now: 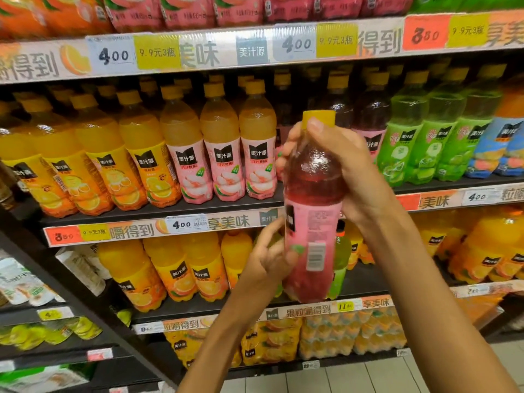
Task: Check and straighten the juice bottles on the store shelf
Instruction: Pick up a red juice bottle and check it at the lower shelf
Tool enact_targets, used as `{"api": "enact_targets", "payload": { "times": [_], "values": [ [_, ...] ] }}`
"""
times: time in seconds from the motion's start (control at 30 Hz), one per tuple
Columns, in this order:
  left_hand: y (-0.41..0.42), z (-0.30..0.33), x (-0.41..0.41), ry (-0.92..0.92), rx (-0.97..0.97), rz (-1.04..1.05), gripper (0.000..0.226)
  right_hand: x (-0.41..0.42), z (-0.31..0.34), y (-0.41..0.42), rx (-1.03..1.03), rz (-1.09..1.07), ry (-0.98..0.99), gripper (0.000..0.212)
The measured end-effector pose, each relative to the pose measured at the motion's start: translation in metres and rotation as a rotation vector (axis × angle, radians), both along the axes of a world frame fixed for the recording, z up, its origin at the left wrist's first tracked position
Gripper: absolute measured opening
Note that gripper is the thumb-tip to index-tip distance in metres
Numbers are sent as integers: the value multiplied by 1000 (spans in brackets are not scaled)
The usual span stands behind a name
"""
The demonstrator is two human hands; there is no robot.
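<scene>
Both hands are on one red juice bottle with a pink label and yellow cap [312, 199], held upright in the air in front of the middle shelf [158, 212]; the right hand [340, 171] wraps the shoulder and neck, thumb just under the cap; the left hand [269, 262] curls round the lower label, steadying it from the side. Full as it looks, I'd judge the bottle fairly heavy for its size, thin plastic that gives a little under a squeeze, with a slick film label; the narrow neck and the waist above the base seem the surest places to hold. Its likely slot is the dark gap at the shelf's front edge, between the peach bottles with pink labels [224, 154] and the green juice bottles [402, 143]; room there is tight, neighbours on both sides and the price rail of the shelf above [255, 49] close overhead; a careless push could topple the front row.
</scene>
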State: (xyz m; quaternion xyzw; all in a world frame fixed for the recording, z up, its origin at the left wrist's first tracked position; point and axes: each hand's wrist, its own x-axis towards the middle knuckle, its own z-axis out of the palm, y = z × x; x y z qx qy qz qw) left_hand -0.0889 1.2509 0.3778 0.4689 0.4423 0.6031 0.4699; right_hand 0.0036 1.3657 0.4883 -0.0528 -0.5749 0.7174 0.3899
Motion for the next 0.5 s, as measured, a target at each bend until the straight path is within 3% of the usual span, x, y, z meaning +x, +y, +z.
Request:
{"api": "enact_targets", "payload": {
  "times": [0.1,0.17,0.27,0.33,0.43,0.5],
  "values": [
    [6,0,3,61,42,155,57,-1,-2,-3,28,-285,-49,19],
    [9,2,5,31,27,207,55,-1,-3,-5,39,-316,-78,22],
    [6,8,6,-255,-84,7,75,4,2,0,40,-188,-93,28],
    [3,10,6,-446,-90,-188,75,4,4,1,-45,-21,-76,37],
    [6,12,10,-416,-82,-205,77,-5,3,-3,-224,240,61,41],
    [7,16,10,-291,-118,-70,80,-7,3,-3,-229,224,98,34]
  ]
}}
